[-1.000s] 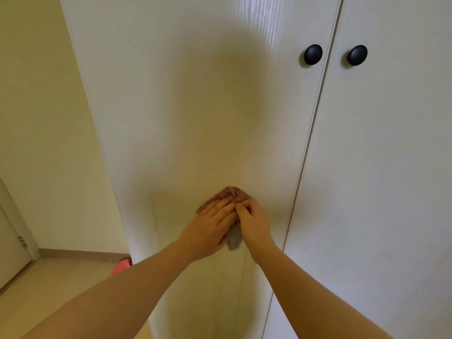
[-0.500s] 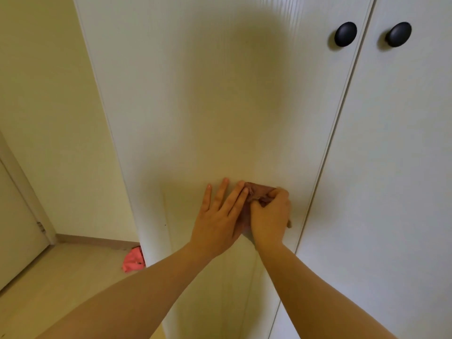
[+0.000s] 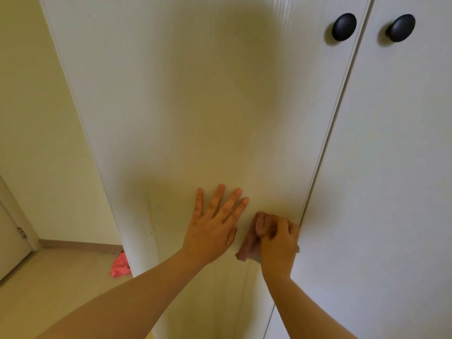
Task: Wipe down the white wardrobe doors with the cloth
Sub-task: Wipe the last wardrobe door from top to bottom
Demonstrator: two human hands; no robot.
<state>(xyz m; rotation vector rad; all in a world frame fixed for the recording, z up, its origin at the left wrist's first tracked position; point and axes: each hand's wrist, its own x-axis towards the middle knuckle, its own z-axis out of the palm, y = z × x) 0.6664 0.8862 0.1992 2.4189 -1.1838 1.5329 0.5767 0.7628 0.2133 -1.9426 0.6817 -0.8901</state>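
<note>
Two white wardrobe doors fill the view: the left door [image 3: 195,106] and the right door [image 3: 391,167], each with a round black knob near the top. My left hand [image 3: 212,226] lies flat on the left door with its fingers spread. My right hand [image 3: 278,243] grips a bunched brownish-pink cloth [image 3: 254,233] and holds it against the left door, close to the seam between the doors. My fingers cover part of the cloth.
The black knobs [image 3: 343,26] [image 3: 401,28] sit at the upper right. A cream wall [image 3: 36,143] runs along the left. A pink rag [image 3: 119,265] lies on the light floor by the wardrobe's corner. A door edge with a hinge [image 3: 22,232] shows at far left.
My hands have parted: the left one came off the cloth and now lies flat on the door. The right hand has carried the cloth to the right, toward the seam.
</note>
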